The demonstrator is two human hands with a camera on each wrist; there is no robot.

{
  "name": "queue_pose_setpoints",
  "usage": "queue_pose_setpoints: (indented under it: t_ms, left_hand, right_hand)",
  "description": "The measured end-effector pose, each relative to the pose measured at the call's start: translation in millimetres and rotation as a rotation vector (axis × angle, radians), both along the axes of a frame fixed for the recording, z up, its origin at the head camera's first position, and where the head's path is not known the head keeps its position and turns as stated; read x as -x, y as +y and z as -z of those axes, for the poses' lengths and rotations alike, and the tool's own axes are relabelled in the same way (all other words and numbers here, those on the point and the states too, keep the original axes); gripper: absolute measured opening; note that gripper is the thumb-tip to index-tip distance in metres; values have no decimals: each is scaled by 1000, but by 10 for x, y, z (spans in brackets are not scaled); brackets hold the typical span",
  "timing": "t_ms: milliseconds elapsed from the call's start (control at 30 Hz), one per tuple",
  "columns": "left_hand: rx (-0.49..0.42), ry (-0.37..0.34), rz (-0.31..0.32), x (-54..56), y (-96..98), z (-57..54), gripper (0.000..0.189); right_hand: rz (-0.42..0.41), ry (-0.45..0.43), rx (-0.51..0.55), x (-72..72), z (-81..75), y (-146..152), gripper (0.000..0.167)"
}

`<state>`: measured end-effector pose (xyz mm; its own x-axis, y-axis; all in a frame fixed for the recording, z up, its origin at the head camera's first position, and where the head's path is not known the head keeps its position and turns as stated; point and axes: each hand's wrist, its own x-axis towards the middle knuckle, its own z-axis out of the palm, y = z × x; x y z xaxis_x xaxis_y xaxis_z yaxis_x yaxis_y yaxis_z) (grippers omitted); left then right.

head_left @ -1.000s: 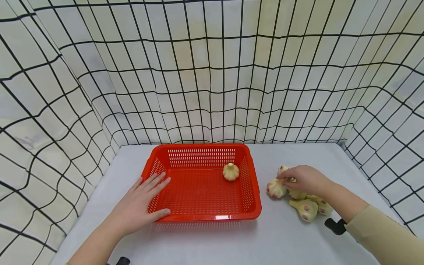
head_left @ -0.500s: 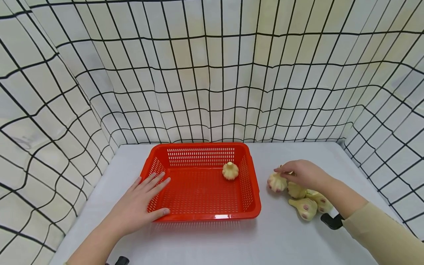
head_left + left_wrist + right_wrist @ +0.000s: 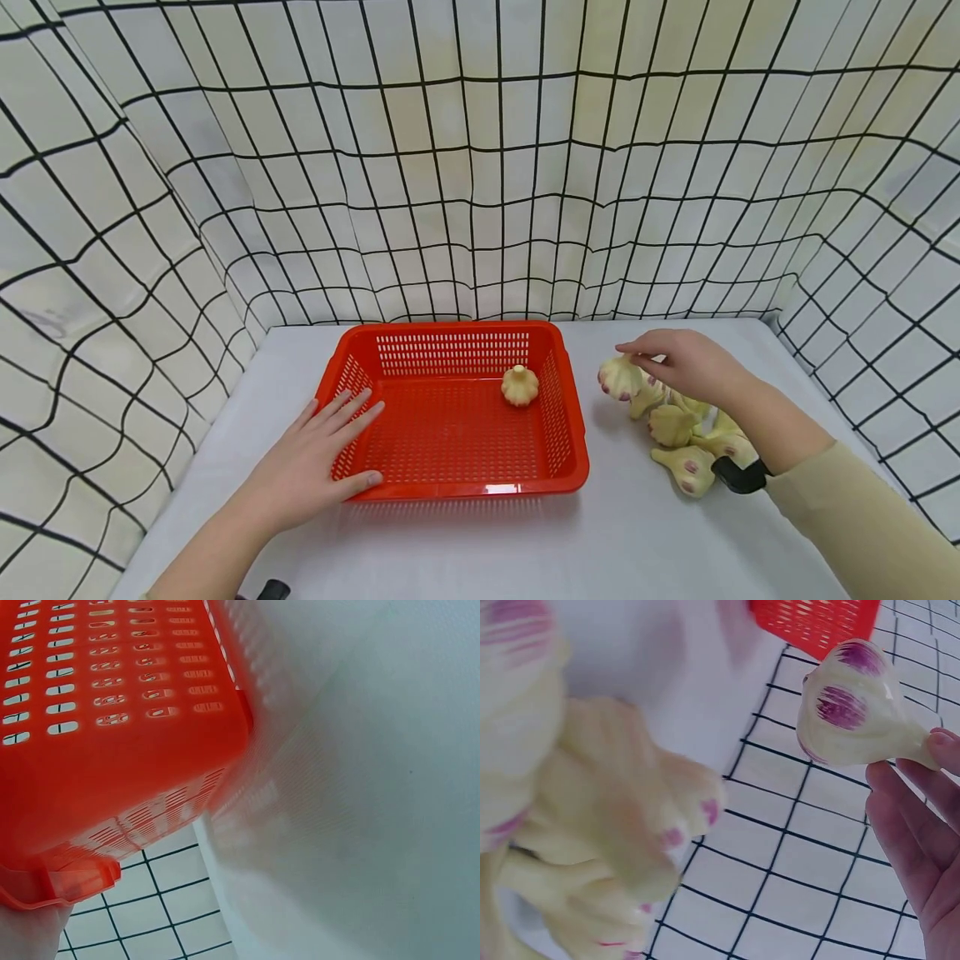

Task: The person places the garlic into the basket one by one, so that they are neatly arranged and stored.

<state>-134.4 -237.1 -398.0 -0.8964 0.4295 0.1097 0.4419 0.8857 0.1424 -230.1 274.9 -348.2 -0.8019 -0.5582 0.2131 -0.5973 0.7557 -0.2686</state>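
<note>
My left hand [image 3: 311,462] lies with spread, straight fingers over the left rim of a red plastic basket [image 3: 465,493], its thumb at the front rim. Inside that basket, towards the back right, sits one garlic bulb [image 3: 520,387], stem up. To the right, my right hand [image 3: 690,365] pinches another garlic bulb [image 3: 618,379] by its stem, between thumb and fingertips. In the right wrist view this held garlic bulb [image 3: 844,712] is pale with purple patches and hangs in the air. Beneath the right hand lie several more garlic bulbs [image 3: 672,427], partly hidden by hand and forearm.
White cloth covers the table [image 3: 480,554]. A black grid net [image 3: 502,225] in front of white walls encloses the back and sides. Black wrist straps [image 3: 740,475] show at the sleeves.
My right hand has risen from the pile and moved slightly away from me, lifting one garlic bulb by its stem. The left hand and basket stay in place.
</note>
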Motion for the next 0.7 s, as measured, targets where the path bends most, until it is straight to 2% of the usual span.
queue_pose_setpoints:
  t_ms: [333, 700]
  left_hand:
    - [3, -9, -1, -13, 6, -8, 83]
    - [1, -17, -10, -22, 20, -22, 84]
  right_hand:
    - [-9, 18, 24, 59, -250, -258, 30]
    - [-48, 14, 32, 56, -386, -591, 30]
